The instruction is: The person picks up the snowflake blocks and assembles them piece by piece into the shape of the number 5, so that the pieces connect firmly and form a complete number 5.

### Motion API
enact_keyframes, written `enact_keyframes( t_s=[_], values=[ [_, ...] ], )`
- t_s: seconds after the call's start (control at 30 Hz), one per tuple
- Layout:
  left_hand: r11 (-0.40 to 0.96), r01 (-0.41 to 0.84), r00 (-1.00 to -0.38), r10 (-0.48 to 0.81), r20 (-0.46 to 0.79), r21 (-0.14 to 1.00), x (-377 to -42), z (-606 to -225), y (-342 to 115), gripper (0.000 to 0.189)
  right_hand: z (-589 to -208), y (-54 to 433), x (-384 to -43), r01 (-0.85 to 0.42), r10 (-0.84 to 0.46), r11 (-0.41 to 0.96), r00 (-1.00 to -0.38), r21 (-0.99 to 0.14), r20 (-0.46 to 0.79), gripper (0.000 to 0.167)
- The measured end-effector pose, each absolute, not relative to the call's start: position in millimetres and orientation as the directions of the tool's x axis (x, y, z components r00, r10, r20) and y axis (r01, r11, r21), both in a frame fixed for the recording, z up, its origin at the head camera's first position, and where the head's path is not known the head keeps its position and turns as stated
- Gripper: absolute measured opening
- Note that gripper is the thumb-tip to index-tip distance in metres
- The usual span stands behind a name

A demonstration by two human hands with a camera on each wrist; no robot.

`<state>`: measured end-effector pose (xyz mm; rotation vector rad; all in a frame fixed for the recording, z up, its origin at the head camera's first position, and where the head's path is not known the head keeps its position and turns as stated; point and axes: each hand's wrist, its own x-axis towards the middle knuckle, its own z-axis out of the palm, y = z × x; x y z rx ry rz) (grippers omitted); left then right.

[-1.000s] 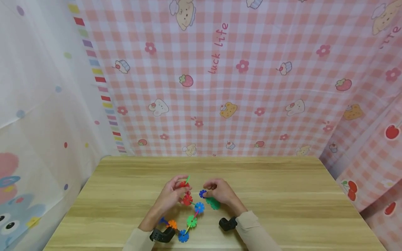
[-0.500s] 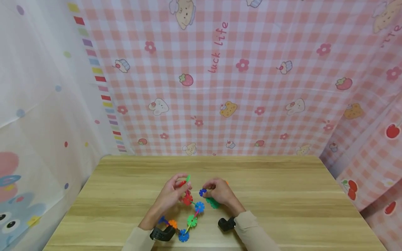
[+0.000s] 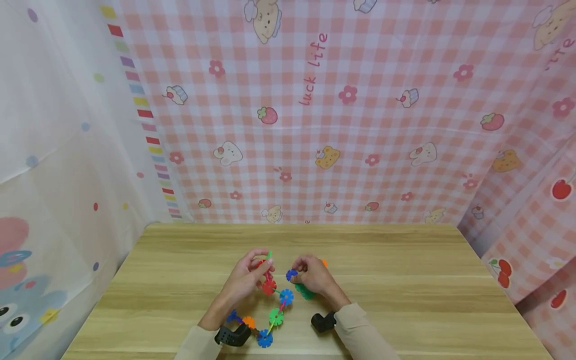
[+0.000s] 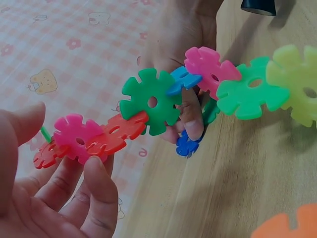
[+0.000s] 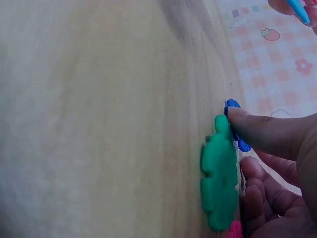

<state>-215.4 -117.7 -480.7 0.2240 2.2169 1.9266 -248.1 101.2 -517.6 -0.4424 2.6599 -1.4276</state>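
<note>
The flower-disc chain (image 4: 166,106) is held over the bench (image 3: 405,280) near one end by the left grip (image 3: 245,277). A dark blue disc (image 3: 291,274) is pinched in the right grip (image 3: 316,275). Should the chain be tugged, its slotted joints could be sprung apart.

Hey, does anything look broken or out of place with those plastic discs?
Nothing stands out: the left hand holds a chain of linked discs that look whole, and the right hand pinches a blue disc; covered parts can't be judged.

Head view looks forward, downward — close wrist views share the navy disc (image 4: 185,147).
</note>
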Motion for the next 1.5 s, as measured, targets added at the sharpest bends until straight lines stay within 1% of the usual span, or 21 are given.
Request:
enact_keyframes(
  t_s=[0.1, 0.3, 0.43, 0.57, 0.67, 0.8, 0.9, 1.0, 1.27, 1.5],
  values=[
    [0.14, -0.014, -0.97, 0.239, -0.048, 0.99, -215, -480, -117, 0.047, -519, 101, -248, -0.215, -0.292, 0.513, -0.954, -0.831, 0.067, 0.022],
    [0.129, -0.012, -0.968, 0.248, -0.044, 0.992, -214, -481, -115, 0.047, -522, 101, -248, -0.208, -0.257, 0.476, -0.962, -0.854, 0.091, 0.01],
    [0.125, -0.013, -0.97, 0.239, -0.043, 0.992, -213, -480, -114, 0.045, -521, 102, -250, -0.209, -0.232, 0.458, -0.966, -0.864, 0.111, 0.008],
    [0.122, -0.01, -0.973, 0.227, -0.038, 0.992, -214, -479, -114, 0.044, -517, 104, -251, -0.191, -0.206, 0.441, -0.973, -0.877, 0.109, 0.01],
    [0.12, -0.008, -0.973, 0.228, -0.035, 0.993, -214, -480, -113, 0.045, -513, 105, -250, -0.168, -0.184, 0.403, -0.978, -0.9, 0.101, 0.012],
    [0.121, 0.006, -0.971, 0.237, -0.023, 0.993, -215, -481, -112, 0.044, -502, 106, -248, -0.136, -0.165, 0.299, -0.982, -0.944, 0.089, 0.015],
    [0.123, 0.015, -0.971, 0.238, -0.014, 0.992, -215, -480, -110, 0.043, -492, 105, -245, -0.124, -0.161, 0.228, -0.983, -0.966, 0.089, 0.02],
    [0.128, 0.016, -0.971, 0.239, -0.015, 0.992, -215, -480, -109, 0.044, -484, 104, -243, -0.126, -0.169, 0.18, -0.981, -0.976, 0.096, 0.023],
    [0.124, 0.015, -0.964, 0.263, -0.018, 0.992, -217, -481, -107, 0.05, -469, 103, -241, -0.166, -0.207, 0.126, -0.969, -0.978, 0.138, 0.024],
    [0.123, 0.036, -0.959, 0.282, -0.001, 0.992, -216, -481, -104, 0.046, -456, 101, -235, -0.155, -0.233, 0.06, -0.963, -0.986, 0.138, 0.027]
  ],
)
